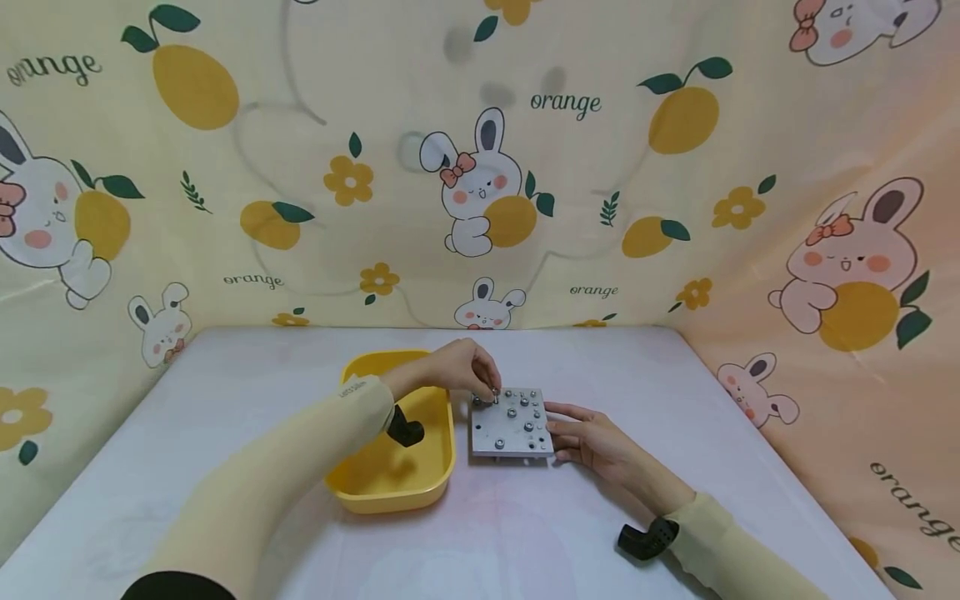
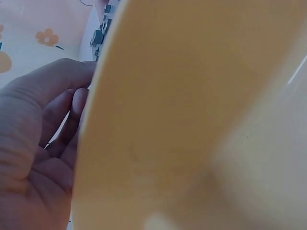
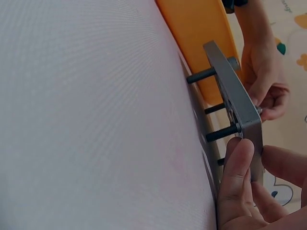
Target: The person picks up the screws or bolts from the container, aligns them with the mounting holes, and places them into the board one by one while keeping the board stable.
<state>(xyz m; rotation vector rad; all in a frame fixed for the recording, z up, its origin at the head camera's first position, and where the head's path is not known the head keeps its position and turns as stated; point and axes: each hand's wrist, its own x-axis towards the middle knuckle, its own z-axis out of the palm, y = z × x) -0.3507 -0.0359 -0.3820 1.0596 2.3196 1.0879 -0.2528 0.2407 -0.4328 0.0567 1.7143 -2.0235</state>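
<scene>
A square metal plate point(image 1: 491, 427) carries several bolts in its upper face. In the right wrist view the plate point(image 3: 236, 88) is tilted in that camera's picture, with threaded bolt shanks point(image 3: 221, 133) sticking out of its underside. My right hand point(image 1: 600, 446) grips the plate's right edge between thumb and fingers. Over the plate's far left corner, my left hand point(image 1: 468, 367) pinches a small screw point(image 1: 496, 397) by its head. In the left wrist view, the fingertips of the left hand point(image 2: 45, 115) are hidden behind a yellow wall.
Left of the plate stands a yellow plastic bin point(image 1: 352, 500), with my left forearm reaching across it. In the left wrist view the bin's wall point(image 2: 158, 96) fills most of the picture. A white cloth point(image 1: 525, 533) covers the table, and a printed curtain point(image 1: 420, 67) hangs behind.
</scene>
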